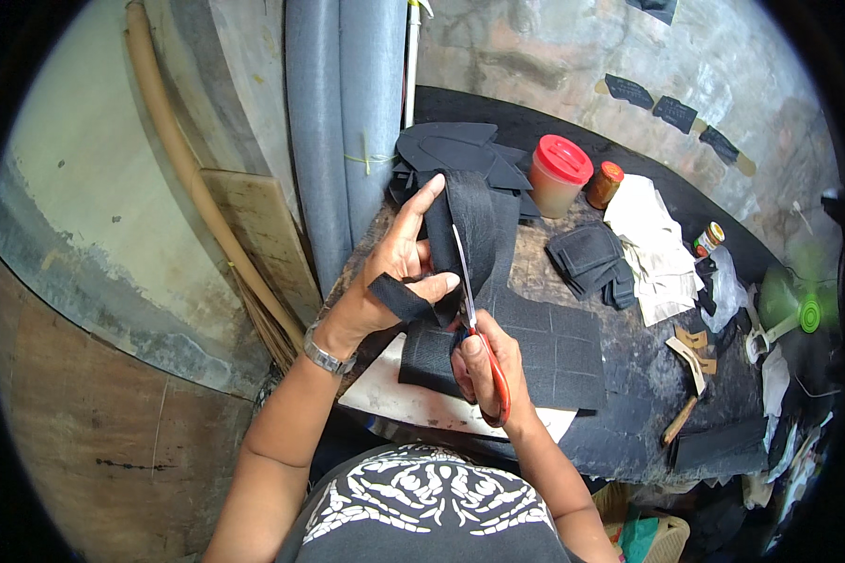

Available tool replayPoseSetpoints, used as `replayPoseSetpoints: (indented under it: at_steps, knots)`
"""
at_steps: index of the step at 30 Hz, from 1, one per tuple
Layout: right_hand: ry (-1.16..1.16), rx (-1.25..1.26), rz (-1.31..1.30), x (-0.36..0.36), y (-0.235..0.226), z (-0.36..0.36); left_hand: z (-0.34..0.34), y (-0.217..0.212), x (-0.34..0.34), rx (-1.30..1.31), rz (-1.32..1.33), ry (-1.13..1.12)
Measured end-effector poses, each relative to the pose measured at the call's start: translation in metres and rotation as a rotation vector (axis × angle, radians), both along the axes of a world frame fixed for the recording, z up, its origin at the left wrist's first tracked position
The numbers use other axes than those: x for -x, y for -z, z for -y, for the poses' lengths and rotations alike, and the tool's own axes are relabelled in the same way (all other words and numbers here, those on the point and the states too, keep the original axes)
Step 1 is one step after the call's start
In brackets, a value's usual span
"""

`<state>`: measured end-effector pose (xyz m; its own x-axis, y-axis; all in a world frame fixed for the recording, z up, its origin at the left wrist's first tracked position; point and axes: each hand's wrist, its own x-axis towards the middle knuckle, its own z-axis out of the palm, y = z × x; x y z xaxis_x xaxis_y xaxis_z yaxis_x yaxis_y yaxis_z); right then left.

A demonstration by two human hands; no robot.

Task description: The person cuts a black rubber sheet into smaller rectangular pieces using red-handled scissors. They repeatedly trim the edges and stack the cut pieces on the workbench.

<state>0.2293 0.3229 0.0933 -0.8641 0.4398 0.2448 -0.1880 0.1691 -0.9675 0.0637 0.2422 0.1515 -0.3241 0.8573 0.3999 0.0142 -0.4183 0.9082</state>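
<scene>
Above the near edge of the worktable (pixel 629 375), a strip of black textured material (pixel 474 230) is held up in the air so that it can be reached by the blades from below. The left hand (pixel 399 267) is closed on it: the strip is pinched between thumb and curled fingers, with the forefinger stretched up along its left edge, apparently to keep the piece taut and flat. A narrow cut tail of the same material hangs out to the left under the thumb.

The scissors (pixel 474 347), red-handled, are gripped by the right hand (pixel 483 366), whose fingers are shut through the loops; the blades point away and up, running along the middle of the strip. Whether the blades are parted or closed cannot be told.

Beneath both hands a larger black sheet (pixel 554 352), scored into squares, is laid flat on a pale board (pixel 394 399), seemingly as stock. Further off a heap of cut black shapes (pixel 460 150) is stacked by the wall, kept clear of the cutting spot. To the right of it stands a jar with a red lid (pixel 559 174), and a small pile of black squares (pixel 587 253) lies beside crumpled pale cloth (pixel 657 249).
</scene>
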Motion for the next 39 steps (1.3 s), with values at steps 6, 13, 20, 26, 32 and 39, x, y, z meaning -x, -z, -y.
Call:
replayPoseSetpoints:
  at_steps: [6, 13, 20, 26, 32, 39]
  knots:
    - [0.05, -0.002, -0.03, -0.004, -0.007, -0.002, 0.003, 0.0, -0.005, 0.024, -0.063, 0.056]
    - [0.024, 0.088, 0.019, -0.006, -0.007, 0.0, -0.002, 0.002, -0.003, -0.068, -0.16, -0.14]
    - [-0.014, -0.038, -0.069, 0.003, -0.001, -0.003, -0.003, 0.0, -0.004, -0.005, -0.012, -0.108]
    - [-0.025, -0.03, 0.033, -0.006, -0.008, -0.002, 0.003, -0.007, -0.01, 0.024, -0.028, -0.069]
    - [0.015, -0.05, -0.024, -0.005, -0.01, -0.002, 0.009, -0.01, -0.012, 0.036, -0.065, -0.016]
    - [0.007, 0.029, -0.019, -0.005, -0.006, 0.0, 0.001, -0.002, -0.008, -0.094, -0.019, -0.026]
